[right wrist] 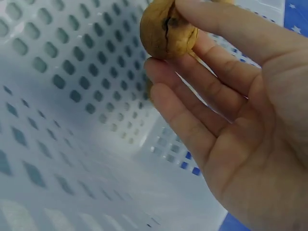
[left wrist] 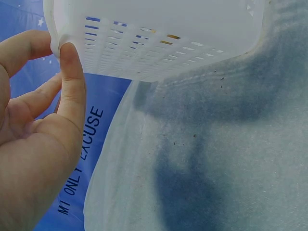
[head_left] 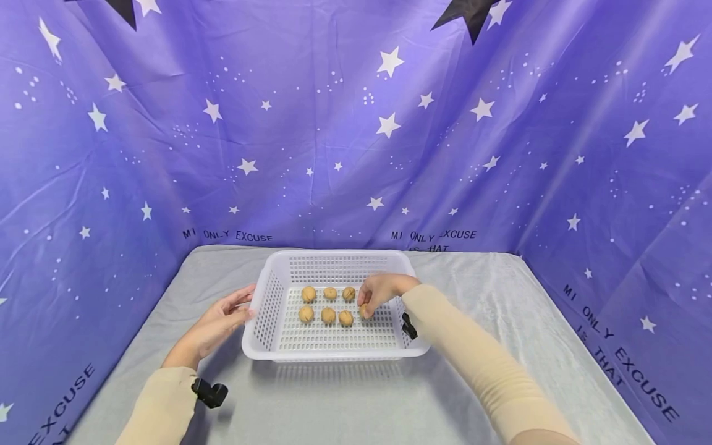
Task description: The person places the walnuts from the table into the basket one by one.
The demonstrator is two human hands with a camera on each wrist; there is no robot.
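A white perforated plastic basket (head_left: 339, 355) stands on the grey cloth, with several walnuts lying in two rows on its floor. By its left rim is my left hand (head_left: 219, 321); in the left wrist view its thumb and a finger pinch the basket's edge (left wrist: 57, 29). My right hand (head_left: 384, 290) reaches over the right side into the basket. Between its thumb and fingers it pinches a walnut (right wrist: 168, 29), which shows a dark crack in the right wrist view. Left of that hand lie a back-row walnut (head_left: 348, 293) and a front-row walnut (head_left: 346, 318).
Grey cloth (head_left: 311, 408) covers the table. Purple curtains (head_left: 334, 123) with white stars hang behind and along both sides. Each wrist carries a small black camera mount, such as the left one (head_left: 210, 392).
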